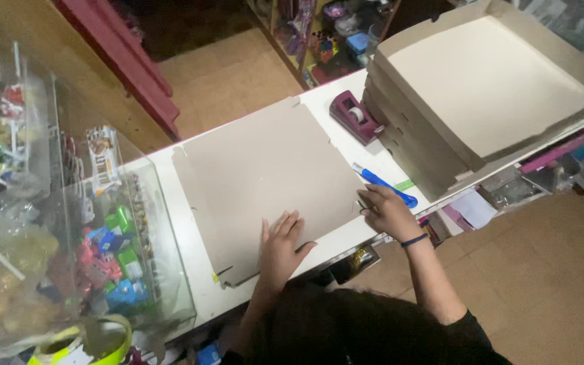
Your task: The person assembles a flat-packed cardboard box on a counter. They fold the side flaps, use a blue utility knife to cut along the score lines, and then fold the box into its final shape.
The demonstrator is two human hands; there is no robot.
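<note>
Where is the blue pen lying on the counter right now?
In the head view the blue pen lies on the white counter, between the flat cardboard sheet and the stack of folded boxes, just beyond the right hand.

Left hand (280,243) lies flat on cardboard sheet (265,176) (unfolded); right hand (388,211) touches its edge.

One flat cardboard sheet (265,179), one blue pen (385,186), one purple tape dispenser (355,116), four stacked folded boxes (488,88), two hands.
</note>
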